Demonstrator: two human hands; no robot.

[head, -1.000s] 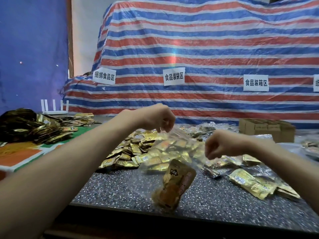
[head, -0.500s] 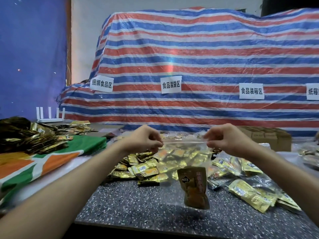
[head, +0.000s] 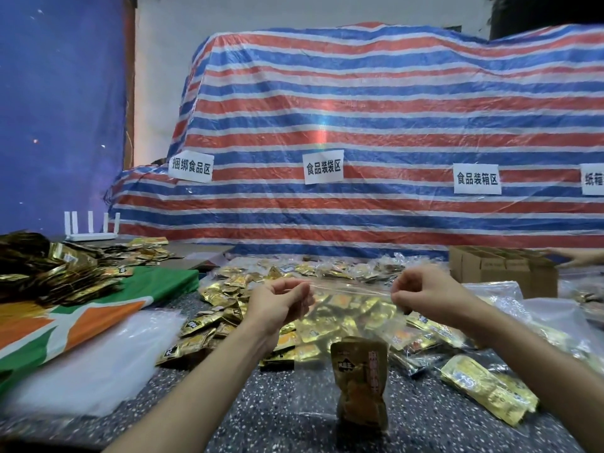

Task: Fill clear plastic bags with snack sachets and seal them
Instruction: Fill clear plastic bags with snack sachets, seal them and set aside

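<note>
You're holding a clear bag (head: 346,325) up in front of you over the speckled table (head: 294,413). Left hand (head: 277,304) pinches the top strip at its left end, fingers curled in; right hand (head: 425,294) pinches the same strip at its right end. The strip is pulled taut and level between the 2 hands. The bag hangs straight down from it.

Inside, 1 brown sachet (head: 361,385) stands upright at the bottom of the bag, low and center. Can't tell if the bag bottom touches the table or hangs just above it.

Loose gold sachets (head: 225,318) are heaped on the table behind the bag, with more (head: 487,392) lying to the right. A cardboard box (head: 503,269) sits far right and a striped tarp (head: 359,125) covers the back.

Step looks like sealing: the mouth is stretched flat, ready to close. Whether the zip is already pressed anywhere, can't tell; the strip is too thin to read.

Next move calls for running pinched fingers along the strip end to end, keeping it taut so the 2 lips line up. With only 1 sachet in view inside, the fill may be short, so check the count first.
</note>
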